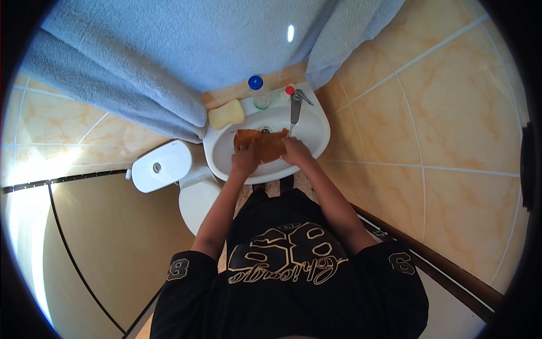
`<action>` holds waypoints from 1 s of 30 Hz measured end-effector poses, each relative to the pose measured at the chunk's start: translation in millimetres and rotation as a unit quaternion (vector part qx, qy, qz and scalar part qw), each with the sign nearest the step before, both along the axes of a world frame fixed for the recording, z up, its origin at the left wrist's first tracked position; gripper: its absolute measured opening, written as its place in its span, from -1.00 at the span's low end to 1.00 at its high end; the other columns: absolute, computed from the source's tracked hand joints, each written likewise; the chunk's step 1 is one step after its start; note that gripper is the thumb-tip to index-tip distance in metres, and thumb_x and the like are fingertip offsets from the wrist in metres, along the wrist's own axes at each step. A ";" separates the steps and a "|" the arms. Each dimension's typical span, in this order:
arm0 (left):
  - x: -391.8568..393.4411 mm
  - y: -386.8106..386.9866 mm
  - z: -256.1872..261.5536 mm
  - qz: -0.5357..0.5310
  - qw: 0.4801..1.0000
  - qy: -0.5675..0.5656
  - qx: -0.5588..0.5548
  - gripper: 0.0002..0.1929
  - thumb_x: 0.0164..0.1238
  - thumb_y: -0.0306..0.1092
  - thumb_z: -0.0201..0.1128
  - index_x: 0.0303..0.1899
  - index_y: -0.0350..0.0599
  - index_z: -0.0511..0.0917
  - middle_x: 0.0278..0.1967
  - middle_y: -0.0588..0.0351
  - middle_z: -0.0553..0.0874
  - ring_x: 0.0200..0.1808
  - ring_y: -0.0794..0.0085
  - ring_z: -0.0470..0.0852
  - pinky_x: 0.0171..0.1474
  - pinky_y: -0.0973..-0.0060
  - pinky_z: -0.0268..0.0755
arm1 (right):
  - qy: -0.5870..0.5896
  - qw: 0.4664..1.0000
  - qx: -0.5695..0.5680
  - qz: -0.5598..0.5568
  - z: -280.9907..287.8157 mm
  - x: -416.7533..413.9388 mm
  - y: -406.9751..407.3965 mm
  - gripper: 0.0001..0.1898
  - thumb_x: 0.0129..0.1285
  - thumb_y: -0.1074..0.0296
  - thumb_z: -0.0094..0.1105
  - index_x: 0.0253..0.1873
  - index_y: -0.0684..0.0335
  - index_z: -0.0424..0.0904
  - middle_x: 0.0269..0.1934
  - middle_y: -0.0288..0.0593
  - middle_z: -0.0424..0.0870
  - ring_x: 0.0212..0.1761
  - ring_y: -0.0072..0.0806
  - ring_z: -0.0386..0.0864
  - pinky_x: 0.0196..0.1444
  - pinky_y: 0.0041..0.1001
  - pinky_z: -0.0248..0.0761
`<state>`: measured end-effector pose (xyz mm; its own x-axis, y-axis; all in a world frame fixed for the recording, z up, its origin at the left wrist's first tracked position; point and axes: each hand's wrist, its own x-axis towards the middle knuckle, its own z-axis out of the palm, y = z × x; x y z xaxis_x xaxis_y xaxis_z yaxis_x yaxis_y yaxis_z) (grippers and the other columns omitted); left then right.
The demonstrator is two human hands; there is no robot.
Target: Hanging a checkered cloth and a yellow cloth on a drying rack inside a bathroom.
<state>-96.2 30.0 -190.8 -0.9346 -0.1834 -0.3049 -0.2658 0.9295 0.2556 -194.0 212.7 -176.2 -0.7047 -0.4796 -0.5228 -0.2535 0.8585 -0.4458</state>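
An orange-brown cloth [266,146], wet-looking and spread out, is held over the bowl of a white washbasin [315,142]. My left hand [246,159] grips its near left part, with the fingers lying on top. At the right end, my right hand [297,150] pinches the edge of the fabric. A thin stream of water seems to run from the grey mixer tap [296,111] beside my right fingers. Just beyond the cloth, the drain [265,130] is partly visible.
On the basin's back ledge are a pale yellow sponge [226,114], a clear container with a blue lid [260,99] and a red-capped item [289,90] behind the tap. A white toilet [199,201] stands left. Blue-grey terry fabric [220,38] hangs behind; a tiled wall [381,127] rises right.
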 end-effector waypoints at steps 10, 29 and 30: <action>-51.8 16.9 -102.2 0.153 0.838 0.014 0.524 -0.54 0.28 -0.39 0.09 0.22 -0.26 0.42 -0.05 -0.10 0.68 -0.08 0.23 0.68 0.03 0.35 0.50 | -0.149 0.937 -0.259 -0.180 -61.0 -19.8 -7.3 -0.78 0.17 0.49 0.22 -0.07 0.35 0.67 -0.24 -0.12 0.75 -0.24 -0.35 0.69 -0.20 -0.40 0.55; -93.5 50.5 0.6 0.132 0.619 -0.174 0.754 -0.72 0.49 -0.04 0.00 -0.14 -0.01 0.50 -0.40 0.22 0.60 -0.49 0.66 0.43 -0.53 0.66 0.12 | 0.141 0.855 -0.403 -0.295 17.9 -28.3 18.4 -0.67 0.29 0.49 0.12 0.14 0.30 0.61 0.21 -0.02 0.55 0.09 -0.23 0.64 0.02 -0.48 0.51; -91.3 44.4 -5.1 0.133 0.620 -0.173 0.754 -0.72 0.49 -0.04 0.00 -0.14 -0.01 0.50 -0.40 0.22 0.60 -0.49 0.66 0.43 -0.53 0.66 0.12 | 0.148 0.853 -0.389 -0.316 12.7 -24.3 22.2 -0.65 0.29 0.49 0.16 0.17 0.28 0.58 0.19 -0.03 0.57 0.12 -0.26 0.61 0.05 -0.45 0.51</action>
